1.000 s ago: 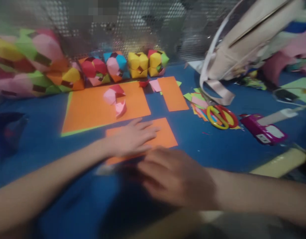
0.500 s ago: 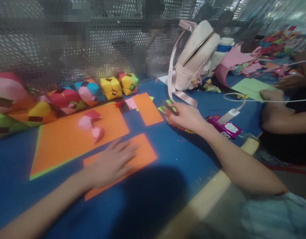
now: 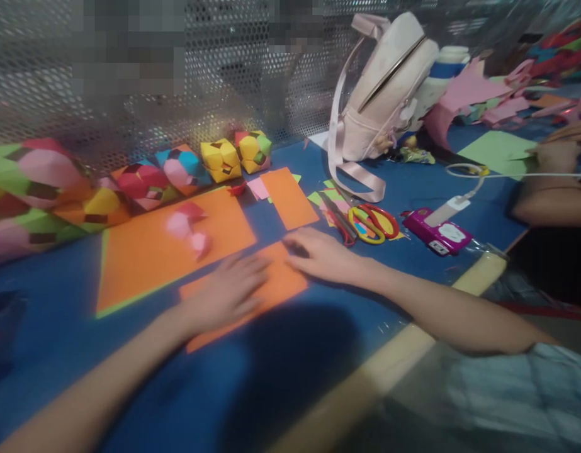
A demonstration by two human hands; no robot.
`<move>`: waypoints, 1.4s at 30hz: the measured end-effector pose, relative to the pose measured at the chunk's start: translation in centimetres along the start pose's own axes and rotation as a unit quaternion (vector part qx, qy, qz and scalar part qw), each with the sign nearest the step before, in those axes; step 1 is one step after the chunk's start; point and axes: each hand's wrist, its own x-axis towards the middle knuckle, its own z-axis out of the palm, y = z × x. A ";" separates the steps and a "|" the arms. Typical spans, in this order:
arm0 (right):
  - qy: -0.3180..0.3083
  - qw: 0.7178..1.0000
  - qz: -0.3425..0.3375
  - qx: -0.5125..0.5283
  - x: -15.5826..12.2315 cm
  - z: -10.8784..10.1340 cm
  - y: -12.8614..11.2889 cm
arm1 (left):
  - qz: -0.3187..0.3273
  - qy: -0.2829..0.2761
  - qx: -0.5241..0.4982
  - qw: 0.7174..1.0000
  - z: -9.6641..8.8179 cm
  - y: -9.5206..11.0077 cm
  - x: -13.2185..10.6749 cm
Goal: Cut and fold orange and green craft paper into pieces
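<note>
My left hand [image 3: 231, 292] lies flat, fingers stretched, on an orange paper sheet [image 3: 283, 283]. At the sheet's upper right corner is my right hand [image 3: 323, 255], its fingers bent, thumb and forefinger apart, with nothing seen between them. Just behind is a larger orange sheet [image 3: 129, 264] with a green edge beneath, and pink folded paper pieces [image 3: 189, 226] rest on it. A narrower orange strip [image 3: 290, 198] lies farther back. Beyond my right hand, scissors with red and yellow handles [image 3: 372, 223] lie on small paper scraps.
Folded paper balls [image 3: 143, 182] line the perforated metal panel at the back. A pale pink backpack [image 3: 379, 94], a bottle [image 3: 448, 63] and a purple device with a white cable [image 3: 436, 233] stand right on the blue table [image 3: 49, 377]. Another person's arm [image 3: 554, 207] rests at far right.
My right hand has come back from the scissors and scraps to the orange sheet, leaving the scissors uncovered. My left hand stays on the sheet. The view has shifted slightly.
</note>
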 end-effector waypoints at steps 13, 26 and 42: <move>-0.148 0.985 -0.004 -0.089 2.2 -1.5 -1.7 | -0.146 0.050 -0.023 0.988 -1.2 0.2 0.3; -0.137 0.988 -0.057 -0.035 3.0 -0.9 -0.3 | -0.147 0.091 -0.057 0.983 0.1 -0.2 -0.1; -0.268 0.954 -0.120 -0.065 1.5 -0.4 -0.1 | -0.069 0.100 -0.014 0.992 1.9 0.6 -1.1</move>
